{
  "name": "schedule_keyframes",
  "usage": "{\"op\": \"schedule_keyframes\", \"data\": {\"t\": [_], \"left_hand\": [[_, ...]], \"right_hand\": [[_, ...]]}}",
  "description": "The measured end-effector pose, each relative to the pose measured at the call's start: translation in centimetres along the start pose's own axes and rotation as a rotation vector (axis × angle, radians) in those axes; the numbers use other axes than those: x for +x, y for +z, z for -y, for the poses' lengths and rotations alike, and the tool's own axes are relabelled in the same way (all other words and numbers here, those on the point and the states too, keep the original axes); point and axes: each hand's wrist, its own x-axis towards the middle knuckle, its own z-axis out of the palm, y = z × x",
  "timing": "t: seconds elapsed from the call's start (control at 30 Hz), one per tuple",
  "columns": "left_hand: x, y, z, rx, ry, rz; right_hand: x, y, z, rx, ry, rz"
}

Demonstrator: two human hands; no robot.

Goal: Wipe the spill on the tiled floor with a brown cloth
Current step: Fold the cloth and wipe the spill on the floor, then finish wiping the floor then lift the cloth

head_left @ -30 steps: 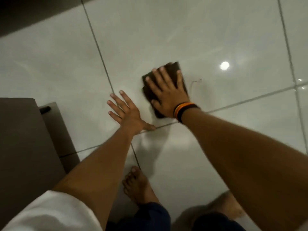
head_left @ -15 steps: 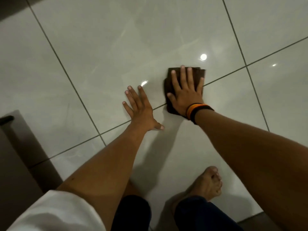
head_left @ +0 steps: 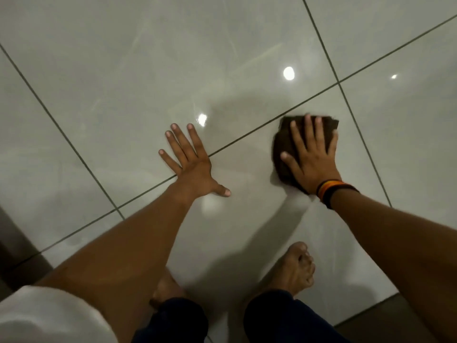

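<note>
A folded brown cloth (head_left: 282, 144) lies flat on the glossy pale tiled floor (head_left: 148, 70), just below a grout line. My right hand (head_left: 310, 155) presses down on it with fingers spread; a striped band circles that wrist. My left hand (head_left: 189, 158) rests flat on the tile to the left, fingers apart, holding nothing. A faint wet sheen shows on the tile between and above the hands; its edges are hard to make out.
My two bare feet (head_left: 294, 268) stand on the tile below the hands. Dark furniture (head_left: 14, 248) fills the lower left corner, and a darker floor strip (head_left: 400, 320) lies at the lower right. Lamp reflections glint on the tiles.
My right hand has slid the cloth to the right, away from my left hand. The view has shifted, so the dark furniture sits further into the left corner.
</note>
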Motion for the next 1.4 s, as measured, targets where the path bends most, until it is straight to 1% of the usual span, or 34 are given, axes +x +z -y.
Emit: {"op": "schedule_keyframes", "data": {"t": [0.07,0.13,0.2,0.3,0.33,0.4,0.43,0.47,0.5,0.53,0.6,0.63,0.7,0.77,0.83,0.9,0.97,1.03,1.1,1.2,1.27,1.4], "left_hand": [[0.1,0.2,0.1,0.001,0.007,-0.017],[0.1,0.2,-0.1,-0.013,0.008,-0.022],[0.0,0.1,-0.5,-0.018,-0.008,-0.020],[-0.8,-0.6,-0.6,-0.004,-0.014,-0.052],[-1.4,-0.9,-0.6,-0.053,0.000,-0.089],[-3.2,-1.6,-0.3,-0.212,0.065,-0.219],[-4.1,-1.9,-0.2,-0.309,0.106,-0.286],[-4.9,-2.0,-0.3,-0.419,0.124,-0.307],[-5.5,-2.0,-0.7,-0.539,0.108,-0.268],[-5.8,-2.1,-1.4,-0.657,0.056,-0.193],[-5.1,-2.0,-2.9,-0.822,-0.096,-0.116],[-4.5,-1.9,-3.5,-0.844,-0.168,-0.117],[-3.3,-1.6,-4.0,-0.772,-0.244,-0.141],[-3.4,-1.6,-3.9,-0.720,-0.211,-0.184],[-5.0,-2.1,-3.1,-0.731,-0.123,-0.217],[-7.9,-3.1,-2.0,-0.832,-0.059,-0.155],[-11.8,-4.9,-0.2,-0.964,-0.045,-0.122],[-15.9,-7.4,1.7,-1.084,-0.059,-0.168],[-20.0,-10.6,3.9,-1.164,-0.098,-0.226],[-26.2,-16.1,7.1,-1.190,-0.134,-0.262],[-30.6,-19.5,9.5,-1.181,-0.159,-0.319],[-38.6,-24.8,14.6,-1.193,-0.275,-0.454]], "right_hand": [[2.3,-0.5,2.3,0.061,0.115,-0.089],[3.7,-0.9,5.9,0.127,0.195,-0.124],[3.8,-1.1,10.2,0.254,0.256,-0.108],[2.5,-1.7,14.8,0.548,0.418,-0.050],[1.7,-2.2,15.3,0.606,0.469,-0.058],[0.7,-3.9,15.0,0.666,0.591,-0.092],[0.5,-4.6,14.4,0.666,0.673,-0.084],[0.6,-5.2,13.6,0.652,0.755,-0.048],[0.7,-5.5,12.7,0.634,0.820,0.016],[0.7,-5.8,11.9,0.635,0.856,0.079],[1.0,-6.0,10.8,0.718,0.848,0.155],[1.1,-6.0,10.5,0.769,0.820,0.188],[1.2,-6.0,10.3,0.841,0.770,0.221],[1.1,-6.1,10.4,0.921,0.742,0.207],[0.3,-6.8,11.2,1.052,0.726,0.195],[-1.4,-8.5,12.7,1.201,0.708,0.191],[-3.5,-11.5,14.9,1.330,0.695,0.190],[-6.0,-15.2,17.5,1.424,0.675,0.218],[-8.6,-19.1,20.4,1.468,0.644,0.264],[-12.3,-25.3,24.8,1.454,0.559,0.324],[-14.6,-29.4,28.2,1.442,0.499,0.362],[-19.1,-36.3,35.7,1.394,0.367,0.468]]}}
